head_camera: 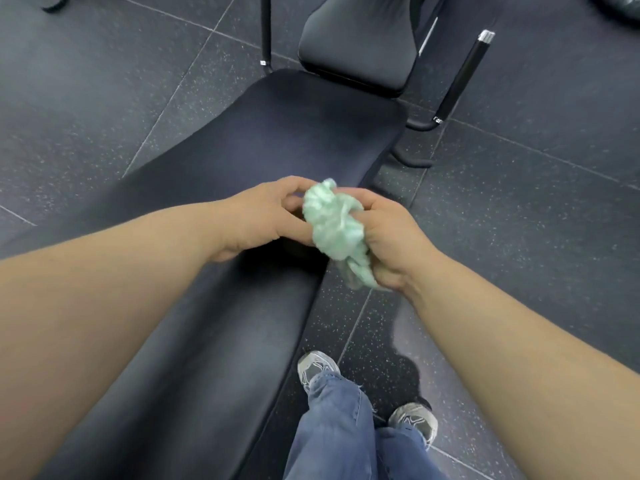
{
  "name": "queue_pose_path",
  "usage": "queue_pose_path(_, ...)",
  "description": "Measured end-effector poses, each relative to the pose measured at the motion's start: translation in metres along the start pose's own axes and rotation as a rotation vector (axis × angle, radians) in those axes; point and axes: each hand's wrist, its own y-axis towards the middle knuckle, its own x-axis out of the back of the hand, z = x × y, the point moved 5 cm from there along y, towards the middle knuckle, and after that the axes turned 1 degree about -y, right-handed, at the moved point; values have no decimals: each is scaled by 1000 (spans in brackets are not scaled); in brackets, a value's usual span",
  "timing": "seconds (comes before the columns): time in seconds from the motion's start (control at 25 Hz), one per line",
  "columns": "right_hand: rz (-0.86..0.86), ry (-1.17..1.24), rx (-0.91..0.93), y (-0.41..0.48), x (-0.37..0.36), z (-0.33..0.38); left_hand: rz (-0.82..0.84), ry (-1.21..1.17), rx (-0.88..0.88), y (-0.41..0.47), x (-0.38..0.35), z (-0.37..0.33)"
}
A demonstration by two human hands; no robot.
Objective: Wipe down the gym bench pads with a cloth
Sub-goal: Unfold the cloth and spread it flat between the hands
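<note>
Head view: crumpled pale-green cloth [334,233] held over right edge of long bench pad [242,150], between both grips; right grip [391,244] clenched round its lower right part, left grip [273,216] pinching its left side. Beyond, smaller pad [360,39], untouched.
</note>
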Motion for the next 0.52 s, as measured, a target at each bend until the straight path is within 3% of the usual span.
queue_pose_path(0.12,23,195,-97,-18,50,-15,53,103,48,20,-33,-4)
queue_pose_path(0.32,-75,374,-29,-52,138,-29,-19,213,124,62,-112,-30)
queue_pose_path(0.4,-139,385,-15,-62,175,-31,-63,103,130,78,-142,-41)
queue_pose_path(0.52,-206,462,-14,-68,220,-35,85,-289,242,104,-192,-44)
